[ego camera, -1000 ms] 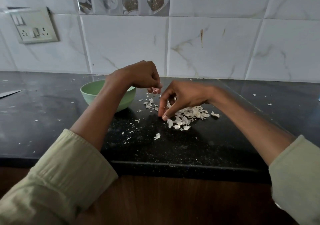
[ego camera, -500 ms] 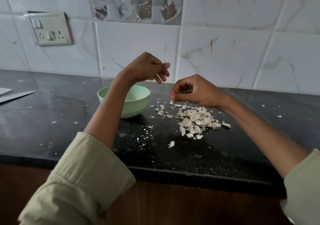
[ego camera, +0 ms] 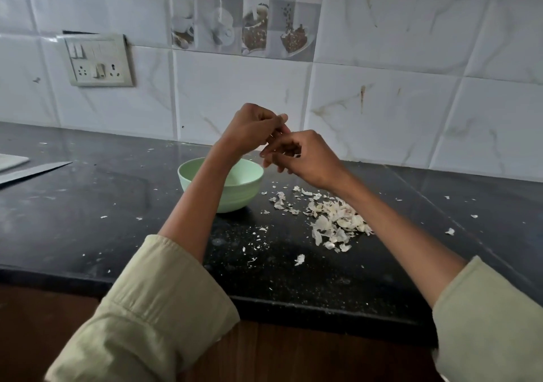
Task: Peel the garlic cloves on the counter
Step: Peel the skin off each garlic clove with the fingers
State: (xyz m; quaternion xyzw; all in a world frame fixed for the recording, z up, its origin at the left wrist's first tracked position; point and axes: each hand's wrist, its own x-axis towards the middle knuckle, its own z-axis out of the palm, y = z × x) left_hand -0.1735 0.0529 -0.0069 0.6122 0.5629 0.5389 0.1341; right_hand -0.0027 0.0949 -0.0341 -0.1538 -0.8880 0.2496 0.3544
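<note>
My left hand [ego camera: 252, 130] and my right hand [ego camera: 308, 158] meet in the air above the right rim of the pale green bowl [ego camera: 235, 202]. The fingers of both are curled and pinch a small garlic clove [ego camera: 297, 155], of which only a pale sliver shows between the fingertips. Under my right wrist, a heap of white garlic peels [ego camera: 335, 221] lies on the black counter [ego camera: 117, 205]. My left forearm hides part of the bowl's inside.
A knife blade [ego camera: 32, 171] and the corner of a white board [ego camera: 11, 161] lie at the far left. Loose peel scraps [ego camera: 299, 259] dot the counter. A switch-and-socket plate [ego camera: 98, 60] sits on the tiled wall. The counter's front edge runs below my sleeves.
My right hand has lifted off the peel heap with a clove and moved left and up. My left hand has come to meet it, and both now hold the clove.
</note>
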